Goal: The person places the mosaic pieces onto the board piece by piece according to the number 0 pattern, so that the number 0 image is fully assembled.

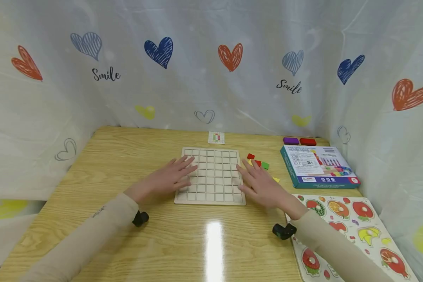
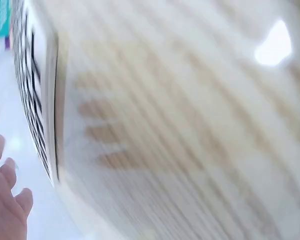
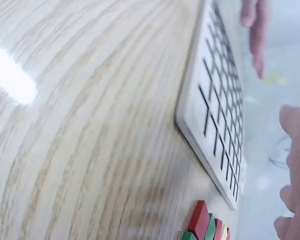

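A pale wooden board [image 1: 211, 198] with a grid of square cells lies mid-table. My left hand [image 1: 167, 176] hovers over its left edge with fingers spread, holding nothing. Over the right edge, my right hand [image 1: 262, 185] is likewise spread and holds nothing. Just beyond the right fingers lie small coloured blocks, among them a red block [image 1: 250, 156] and a green block [image 1: 265, 165]; part of this group is hidden behind the hand. In the right wrist view, a red block [image 3: 199, 220] sits near the board's corner.
A small pattern card [image 1: 216, 137] lies behind the board. At right, a blue-edged box [image 1: 320, 166] has a purple block [image 1: 290, 141] and a long red block [image 1: 308, 141] behind it. A fruit puzzle board [image 1: 356, 211] lies partly under the right forearm. A printed curtain [image 1: 197, 90] encloses the table.
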`<move>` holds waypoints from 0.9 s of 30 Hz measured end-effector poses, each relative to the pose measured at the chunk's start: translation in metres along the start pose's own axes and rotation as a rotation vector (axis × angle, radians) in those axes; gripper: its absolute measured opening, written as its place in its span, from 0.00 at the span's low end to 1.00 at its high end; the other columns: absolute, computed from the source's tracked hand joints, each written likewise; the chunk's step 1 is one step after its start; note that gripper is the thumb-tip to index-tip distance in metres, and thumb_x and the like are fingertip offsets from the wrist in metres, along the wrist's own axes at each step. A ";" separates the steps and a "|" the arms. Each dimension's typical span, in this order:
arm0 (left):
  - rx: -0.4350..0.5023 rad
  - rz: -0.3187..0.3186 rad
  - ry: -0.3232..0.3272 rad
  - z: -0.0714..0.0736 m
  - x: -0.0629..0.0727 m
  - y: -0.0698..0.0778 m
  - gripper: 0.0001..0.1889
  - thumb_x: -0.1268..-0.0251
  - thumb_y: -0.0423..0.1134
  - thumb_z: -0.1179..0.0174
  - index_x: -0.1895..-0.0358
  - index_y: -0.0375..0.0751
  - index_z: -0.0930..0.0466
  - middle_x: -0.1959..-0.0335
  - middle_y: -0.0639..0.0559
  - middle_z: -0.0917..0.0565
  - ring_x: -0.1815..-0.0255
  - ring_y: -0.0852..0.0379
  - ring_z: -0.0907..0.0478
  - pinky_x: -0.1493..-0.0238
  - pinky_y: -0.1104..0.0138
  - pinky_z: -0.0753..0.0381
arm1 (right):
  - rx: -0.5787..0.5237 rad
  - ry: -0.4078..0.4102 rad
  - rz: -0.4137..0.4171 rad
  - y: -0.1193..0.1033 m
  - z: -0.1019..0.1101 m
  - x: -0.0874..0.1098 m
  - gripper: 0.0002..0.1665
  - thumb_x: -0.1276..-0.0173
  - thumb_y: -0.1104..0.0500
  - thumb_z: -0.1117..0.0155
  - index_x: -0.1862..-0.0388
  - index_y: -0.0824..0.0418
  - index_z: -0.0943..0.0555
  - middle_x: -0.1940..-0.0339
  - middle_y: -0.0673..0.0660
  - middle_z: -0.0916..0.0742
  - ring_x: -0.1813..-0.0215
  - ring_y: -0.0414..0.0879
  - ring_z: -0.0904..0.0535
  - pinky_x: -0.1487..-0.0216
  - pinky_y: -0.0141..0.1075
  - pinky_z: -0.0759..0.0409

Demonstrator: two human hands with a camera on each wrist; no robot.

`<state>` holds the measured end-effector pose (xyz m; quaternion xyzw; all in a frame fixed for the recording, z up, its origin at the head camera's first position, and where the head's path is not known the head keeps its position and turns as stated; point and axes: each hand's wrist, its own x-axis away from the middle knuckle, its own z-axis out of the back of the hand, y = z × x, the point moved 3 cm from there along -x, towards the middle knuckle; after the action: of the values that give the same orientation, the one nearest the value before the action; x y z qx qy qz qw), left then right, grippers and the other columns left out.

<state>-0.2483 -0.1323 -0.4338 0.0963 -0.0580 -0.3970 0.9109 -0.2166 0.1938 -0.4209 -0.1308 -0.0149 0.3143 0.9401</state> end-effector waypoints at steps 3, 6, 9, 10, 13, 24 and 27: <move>0.183 0.098 0.039 0.002 0.004 -0.017 0.33 0.25 0.51 0.48 0.24 0.39 0.43 0.21 0.41 0.53 0.21 0.40 0.59 0.25 0.45 0.56 | -0.120 0.060 -0.096 0.009 0.006 0.003 0.38 0.23 0.46 0.49 0.21 0.61 0.45 0.20 0.63 0.46 0.22 0.64 0.55 0.27 0.61 0.49; 0.351 0.187 0.078 0.002 0.007 -0.033 0.33 0.28 0.46 0.43 0.26 0.35 0.39 0.22 0.38 0.49 0.22 0.39 0.55 0.25 0.46 0.53 | -0.244 0.116 -0.188 0.019 0.011 0.008 0.36 0.24 0.50 0.46 0.24 0.66 0.40 0.22 0.66 0.42 0.23 0.65 0.48 0.29 0.61 0.44; 0.424 0.223 0.118 0.000 0.007 -0.044 0.30 0.30 0.43 0.40 0.30 0.32 0.34 0.25 0.35 0.43 0.24 0.37 0.49 0.26 0.46 0.49 | -0.350 0.168 -0.276 0.028 0.015 0.012 0.33 0.24 0.52 0.44 0.27 0.67 0.36 0.24 0.66 0.36 0.25 0.64 0.42 0.31 0.61 0.40; 0.433 0.229 0.132 0.000 0.007 -0.047 0.29 0.30 0.43 0.39 0.31 0.32 0.31 0.26 0.34 0.40 0.25 0.37 0.47 0.27 0.46 0.48 | -0.375 0.185 -0.302 0.030 0.016 0.014 0.32 0.25 0.53 0.43 0.28 0.67 0.34 0.26 0.66 0.34 0.26 0.64 0.40 0.31 0.60 0.38; 0.435 0.238 0.153 -0.002 0.006 -0.052 0.26 0.32 0.42 0.37 0.35 0.33 0.27 0.29 0.34 0.36 0.26 0.36 0.44 0.27 0.46 0.46 | -0.455 0.225 -0.399 0.037 0.019 0.017 0.30 0.25 0.54 0.43 0.29 0.65 0.32 0.29 0.65 0.30 0.29 0.63 0.36 0.32 0.57 0.35; 0.496 0.257 0.162 -0.005 0.002 -0.051 0.21 0.33 0.41 0.36 0.39 0.37 0.22 0.29 0.38 0.34 0.24 0.38 0.47 0.27 0.45 0.47 | -0.579 0.247 -0.532 0.054 0.028 0.026 0.29 0.25 0.55 0.43 0.30 0.66 0.32 0.33 0.66 0.25 0.35 0.61 0.29 0.35 0.54 0.29; 0.504 0.262 0.163 -0.005 0.002 -0.051 0.21 0.33 0.41 0.36 0.39 0.37 0.22 0.29 0.38 0.34 0.24 0.38 0.49 0.27 0.45 0.48 | -0.571 0.232 -0.536 0.058 0.028 0.028 0.29 0.24 0.54 0.43 0.30 0.67 0.32 0.35 0.66 0.24 0.36 0.61 0.28 0.37 0.54 0.27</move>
<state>-0.2817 -0.1671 -0.4497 0.3427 -0.0933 -0.2399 0.9035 -0.2311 0.2617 -0.4104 -0.4127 -0.0289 0.0247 0.9101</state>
